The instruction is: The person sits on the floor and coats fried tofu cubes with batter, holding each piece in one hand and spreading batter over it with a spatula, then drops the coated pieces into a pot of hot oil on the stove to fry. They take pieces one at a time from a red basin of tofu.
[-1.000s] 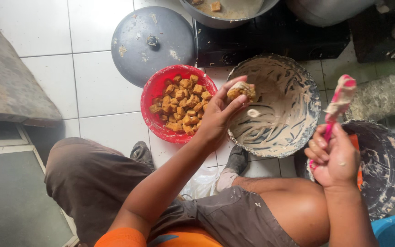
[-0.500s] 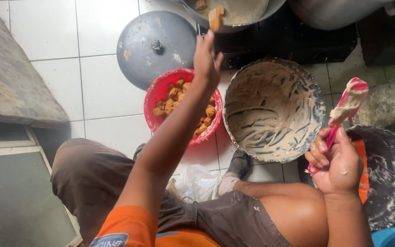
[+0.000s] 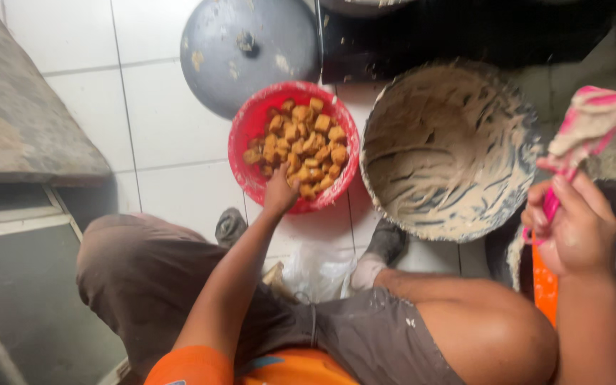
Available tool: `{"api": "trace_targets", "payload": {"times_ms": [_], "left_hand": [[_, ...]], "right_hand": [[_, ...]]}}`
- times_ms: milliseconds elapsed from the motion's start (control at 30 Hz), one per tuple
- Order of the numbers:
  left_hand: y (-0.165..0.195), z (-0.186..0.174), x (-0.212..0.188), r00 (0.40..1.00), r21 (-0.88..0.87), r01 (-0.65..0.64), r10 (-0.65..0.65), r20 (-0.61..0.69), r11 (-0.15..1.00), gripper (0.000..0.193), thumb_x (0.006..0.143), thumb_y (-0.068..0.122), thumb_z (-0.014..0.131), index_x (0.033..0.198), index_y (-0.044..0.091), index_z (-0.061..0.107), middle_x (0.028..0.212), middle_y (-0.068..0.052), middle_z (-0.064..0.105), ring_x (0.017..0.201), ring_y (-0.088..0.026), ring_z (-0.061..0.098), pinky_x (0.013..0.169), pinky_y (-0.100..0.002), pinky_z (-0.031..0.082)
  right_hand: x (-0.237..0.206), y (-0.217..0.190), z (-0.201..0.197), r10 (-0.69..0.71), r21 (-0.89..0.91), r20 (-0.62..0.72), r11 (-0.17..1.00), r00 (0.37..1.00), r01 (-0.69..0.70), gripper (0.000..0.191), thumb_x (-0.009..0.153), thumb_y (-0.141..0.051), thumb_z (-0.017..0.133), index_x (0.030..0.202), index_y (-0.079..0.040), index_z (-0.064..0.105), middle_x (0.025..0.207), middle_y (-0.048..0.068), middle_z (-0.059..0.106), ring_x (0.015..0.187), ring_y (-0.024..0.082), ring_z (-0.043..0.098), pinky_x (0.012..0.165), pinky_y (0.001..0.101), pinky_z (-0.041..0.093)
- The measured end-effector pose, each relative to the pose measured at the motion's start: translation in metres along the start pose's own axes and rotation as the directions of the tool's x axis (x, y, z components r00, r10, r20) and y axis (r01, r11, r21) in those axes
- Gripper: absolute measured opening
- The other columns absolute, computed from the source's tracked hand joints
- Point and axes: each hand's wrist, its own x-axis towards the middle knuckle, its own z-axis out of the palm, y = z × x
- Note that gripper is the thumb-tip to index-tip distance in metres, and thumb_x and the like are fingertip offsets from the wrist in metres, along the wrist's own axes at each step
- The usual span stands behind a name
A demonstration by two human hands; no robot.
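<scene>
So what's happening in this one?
A person sits low over a white tiled floor. The left hand reaches into a red bowl of golden fried cubes. The right hand holds up a pink spatula smeared with batter. Between them stands a large bowl coated in pale batter. A dark round lid lies on the floor behind the red bowl.

No labels, signs or screens show anywhere in the view. The only thing close to packaging is a crumpled clear plastic bag [image 3: 315,269] lying on the white tiled floor [image 3: 80,43] between the person's feet, just below the red bowl [image 3: 245,135]; it is see-through and shapeless, and nothing printed can be made out on it.
</scene>
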Motion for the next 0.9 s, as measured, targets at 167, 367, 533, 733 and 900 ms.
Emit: {"api": "trace_targets", "payload": {"times_ms": [167,367,533,733,900], "left_hand": [[-0.036,0.01,-0.009,0.973,0.322,-0.225,0.196,0.12,0.92,0.064,0.093,0.029,0.066,0.149,0.008,0.043,0.16,-0.021,0.039,0.149,-0.04,0.034,0.115,-0.058,0.034],[-0.032,0.021,-0.017,0.984,0.446,-0.053,-0.028,0.175,0.894,0.07,0.092,0.032,0.066,0.153,0.014,0.038,0.162,-0.016,0.034,0.153,-0.033,0.02,0.118,-0.07,0.01],[-0.039,0.019,-0.02,0.984,0.425,-0.108,0.035,0.176,0.899,0.07,0.093,0.032,0.066,0.154,0.014,0.039,0.162,-0.018,0.035,0.155,-0.034,0.021,0.122,-0.065,0.011],[-0.053,0.03,-0.015,0.979,0.393,-0.088,0.007,0.204,0.915,0.068,0.093,0.031,0.067,0.154,0.014,0.041,0.162,-0.018,0.036,0.154,-0.035,0.021,0.122,-0.062,0.012],[-0.05,0.036,-0.013,0.971,0.343,-0.07,-0.014,0.238,0.937,0.069,0.093,0.03,0.067,0.154,0.012,0.041,0.158,-0.016,0.039,0.151,-0.036,0.029,0.121,-0.058,0.021]], "right_hand": [[0.044,0.104,-0.038,0.007,-0.795,-0.034,0.606,0.999,-0.031,0.044,0.104,0.006,0.047,0.146,-0.005,0.049,0.114,0.01,0.069,0.087,0.022,0.06,0.071,0.0423,0.05],[0.076,0.179,-0.042,0.207,-0.995,0.092,-0.029,0.974,0.1,0.028,0.101,-0.008,0.057,0.128,-0.006,0.065,0.106,0.028,0.07,0.099,0.049,0.065,0.088,0.0549,0.051],[0.089,0.22,-0.007,0.183,-0.979,0.2,0.085,0.963,0.188,0.03,0.104,-0.01,0.056,0.133,-0.009,0.065,0.112,0.027,0.069,0.1,0.047,0.067,0.09,0.0528,0.052],[0.087,0.244,0.015,0.252,-0.84,0.528,0.295,0.811,0.455,0.036,0.097,-0.008,0.058,0.131,-0.011,0.068,0.113,0.022,0.072,0.099,0.039,0.069,0.088,0.0471,0.055],[0.068,0.213,0.005,0.558,-0.932,0.301,0.344,0.773,0.115,0.037,0.1,-0.013,0.059,0.136,-0.018,0.068,0.089,0.017,0.075,0.073,0.024,0.066,0.074,0.0376,0.055]]}}
